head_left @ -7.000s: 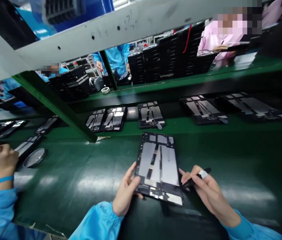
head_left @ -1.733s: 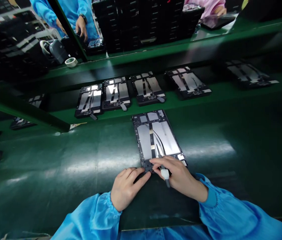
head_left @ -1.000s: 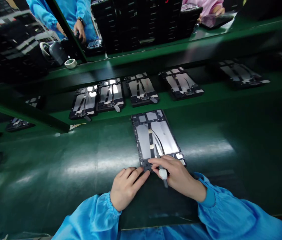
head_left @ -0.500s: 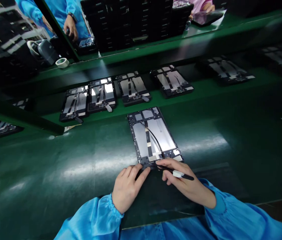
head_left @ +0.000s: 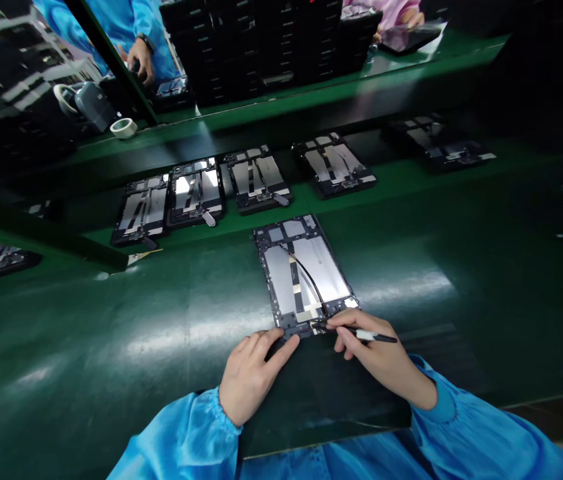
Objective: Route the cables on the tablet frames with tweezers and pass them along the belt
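Note:
An opened tablet (head_left: 311,270) lies on the green bench, its silver inner plate, flat ribbon cable (head_left: 295,277) and thin black cable (head_left: 311,279) exposed. At its lower left corner, my left hand (head_left: 254,373) grips the near edge with thumb and fingers. My right hand (head_left: 374,347) is closed in a pen-like pinch around a slim black tool (head_left: 368,335) with a white band. The tool's tip is at the tablet's bottom edge, close to the thin cable's lower end; whether it touches is too small to tell.
Beyond the work, similar opened tablets (head_left: 256,177) lie in a row on a green strip. A green post (head_left: 61,243) slants in from the left. Behind are a tape roll (head_left: 124,128), stacked black trays (head_left: 271,47) and a co-worker's hand (head_left: 141,59).
My right hand and the tool have shifted slightly right and up along the tablet's bottom edge. The row of tablets behind has slid a little left. My left hand stays on the corner.

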Demonstrator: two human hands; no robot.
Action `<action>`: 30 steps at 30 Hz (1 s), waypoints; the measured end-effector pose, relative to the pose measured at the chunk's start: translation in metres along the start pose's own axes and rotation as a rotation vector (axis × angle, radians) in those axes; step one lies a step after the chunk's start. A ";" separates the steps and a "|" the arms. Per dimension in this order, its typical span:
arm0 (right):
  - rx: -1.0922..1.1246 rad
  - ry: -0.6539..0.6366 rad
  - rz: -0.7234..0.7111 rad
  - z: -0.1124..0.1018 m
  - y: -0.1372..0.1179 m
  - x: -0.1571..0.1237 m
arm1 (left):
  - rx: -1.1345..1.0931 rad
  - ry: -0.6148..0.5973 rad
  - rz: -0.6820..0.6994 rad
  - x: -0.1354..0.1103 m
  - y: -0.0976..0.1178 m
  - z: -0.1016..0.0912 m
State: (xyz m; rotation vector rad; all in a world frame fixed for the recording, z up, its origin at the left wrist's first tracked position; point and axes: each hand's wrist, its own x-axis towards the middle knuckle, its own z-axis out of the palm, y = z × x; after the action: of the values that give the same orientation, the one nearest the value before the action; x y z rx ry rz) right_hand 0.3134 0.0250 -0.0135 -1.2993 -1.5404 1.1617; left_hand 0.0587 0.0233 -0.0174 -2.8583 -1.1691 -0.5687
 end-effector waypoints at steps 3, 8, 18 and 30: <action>0.041 -0.106 -0.051 0.005 -0.005 0.001 | -0.049 0.019 0.023 -0.002 -0.004 -0.002; 0.000 -0.236 -0.155 0.010 -0.020 0.007 | -0.071 0.026 0.013 -0.002 -0.006 -0.004; 0.137 -0.205 0.115 0.010 -0.015 -0.004 | -0.159 0.039 0.065 -0.017 0.003 -0.015; -0.251 -0.354 0.093 0.037 -0.021 -0.023 | -0.201 -0.121 0.228 -0.044 0.021 -0.012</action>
State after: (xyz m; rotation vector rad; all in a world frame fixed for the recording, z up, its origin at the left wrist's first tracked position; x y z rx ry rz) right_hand 0.2763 -0.0047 -0.0031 -1.3937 -1.9508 1.3450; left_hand 0.0397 -0.0231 -0.0178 -3.1779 -0.8219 -0.5386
